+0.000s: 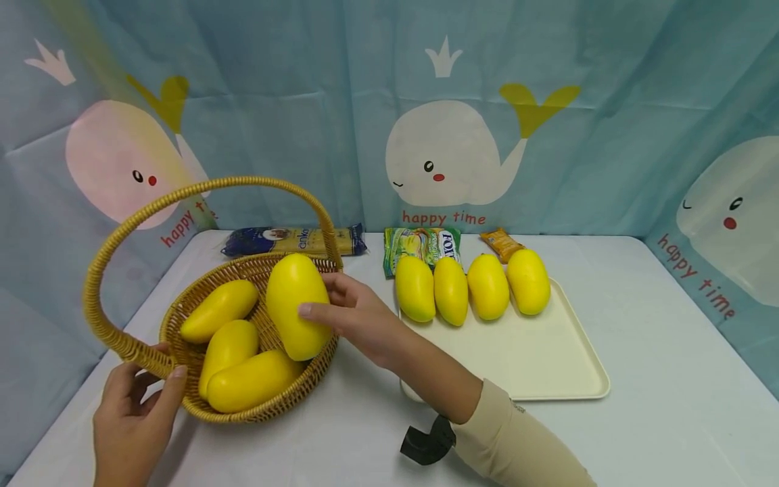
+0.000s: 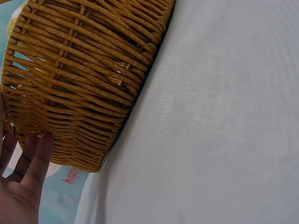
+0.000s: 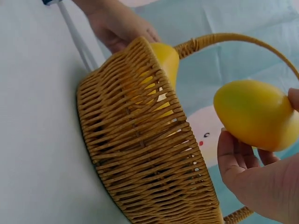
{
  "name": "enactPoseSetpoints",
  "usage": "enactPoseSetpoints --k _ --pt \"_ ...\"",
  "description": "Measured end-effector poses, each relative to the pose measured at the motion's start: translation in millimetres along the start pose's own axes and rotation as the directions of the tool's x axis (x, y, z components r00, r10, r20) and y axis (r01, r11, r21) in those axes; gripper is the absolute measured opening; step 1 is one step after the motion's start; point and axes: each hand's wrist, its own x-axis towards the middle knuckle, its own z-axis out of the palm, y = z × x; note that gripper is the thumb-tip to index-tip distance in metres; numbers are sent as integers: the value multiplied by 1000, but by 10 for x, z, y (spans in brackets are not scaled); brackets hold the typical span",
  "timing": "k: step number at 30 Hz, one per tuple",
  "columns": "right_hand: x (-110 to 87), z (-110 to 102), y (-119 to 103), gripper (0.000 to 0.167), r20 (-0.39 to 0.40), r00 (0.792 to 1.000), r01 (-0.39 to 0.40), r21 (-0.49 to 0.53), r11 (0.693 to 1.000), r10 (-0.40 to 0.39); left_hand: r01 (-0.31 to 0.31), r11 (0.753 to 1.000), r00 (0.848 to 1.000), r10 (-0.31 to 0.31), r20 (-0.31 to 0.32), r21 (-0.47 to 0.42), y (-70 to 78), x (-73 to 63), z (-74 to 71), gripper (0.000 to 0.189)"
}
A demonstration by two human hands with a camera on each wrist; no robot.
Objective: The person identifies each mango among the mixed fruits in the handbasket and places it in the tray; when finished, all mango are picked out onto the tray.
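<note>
A yellow mango (image 1: 297,304) is pinched between the thumb and fingers of my right hand (image 1: 365,318), over the right side of a woven wicker basket (image 1: 268,407). In the right wrist view the held mango (image 3: 254,114) shows above the basket rim. Three more mangoes (image 1: 220,311) lie inside the basket. My left hand (image 1: 136,412) grips the basket's rim where the tall arched handle (image 1: 106,318) joins it, thumb on top. From the left wrist camera, the fingers (image 2: 39,156) rest against the outer weave.
A cream tray (image 1: 517,365) lies right of the basket, with several mangoes (image 1: 489,287) in a row along its far edge. Behind are a blue and gold packet (image 1: 298,240), a green candy bag (image 1: 420,243) and a small orange packet (image 1: 500,243). A whale-print curtain (image 1: 365,101) surrounds the table.
</note>
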Motion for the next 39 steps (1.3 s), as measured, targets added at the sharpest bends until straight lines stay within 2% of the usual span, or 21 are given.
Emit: enactPoseSetpoints --k 10,21,31,39 --pt "-178 -56 -31 48 -11 1000 -4 -79 997 3 42 999 999 -42 6 1 8 -6 -6 44" --pt "-343 -154 -54 52 -21 1000 -24 -88 996 22 13 1000 1000 -13 4 -2 -7 6 -9 44" --pt "-514 -385 -41 52 -50 998 -36 -172 984 28 0 1000 1000 0 6 -12 5 5 -18 44" --pt "-650 -634 -13 62 -127 989 -114 -271 956 82 -18 1000 1000 18 8 -17 9 7 -15 42"
